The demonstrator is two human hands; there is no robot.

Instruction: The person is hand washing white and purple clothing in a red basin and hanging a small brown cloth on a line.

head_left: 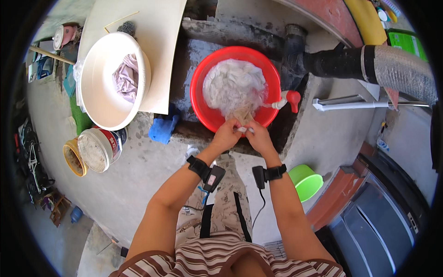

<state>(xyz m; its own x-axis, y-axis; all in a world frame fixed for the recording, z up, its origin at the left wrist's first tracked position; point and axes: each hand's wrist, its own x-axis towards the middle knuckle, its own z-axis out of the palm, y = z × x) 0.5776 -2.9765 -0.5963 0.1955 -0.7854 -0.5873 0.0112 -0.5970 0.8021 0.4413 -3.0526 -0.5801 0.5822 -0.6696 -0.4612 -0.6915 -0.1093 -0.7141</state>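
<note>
A red plastic basin [204, 119] stands in a dark, wet sink [183, 76] before me. White cloth [235, 81] lies bunched in it in water, with a beige part [244, 113] nearest me. At the basin's near rim, my left hand [226, 135] grips a whitish edge of wet cloth. My right hand [256, 135] pinches the same cloth close beside it, the fingertips of both hands almost meeting. A tap with a red handle [293, 100] reaches over the basin's right rim, and water seems to run from it.
A large cream basin [93, 86] holding a lilac cloth [126, 78] stands on a pale board [157, 69] at left. A blue cloth [162, 128] hangs on the sink's edge. Paint buckets [93, 150] are lower left; a green basin [306, 181] is right. A thick pipe [339, 62] crosses upper right.
</note>
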